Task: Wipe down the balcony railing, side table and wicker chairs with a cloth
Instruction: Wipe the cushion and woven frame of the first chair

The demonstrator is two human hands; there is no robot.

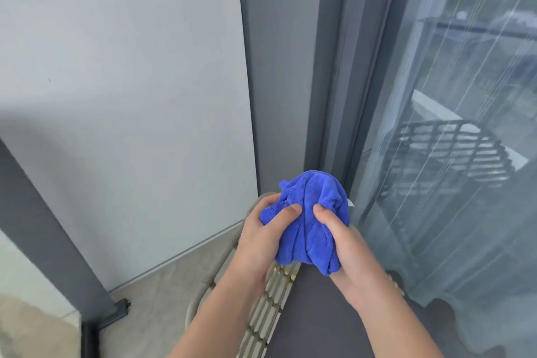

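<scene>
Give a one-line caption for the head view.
Both hands bunch a blue cloth above a wicker chair beside the glass door.

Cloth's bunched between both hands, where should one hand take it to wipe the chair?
Probably the thick middle fold of the blue cloth, taken from the near side where the left hand and right hand already pinch it, leaving the rounded top wad free toward the wicker chair.

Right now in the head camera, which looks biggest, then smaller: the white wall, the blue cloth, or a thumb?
1. White wall, by far the biggest.
2. Blue cloth, bunched in both hands.
3. Left thumb, smallest; the right thumb looks alike.
</scene>
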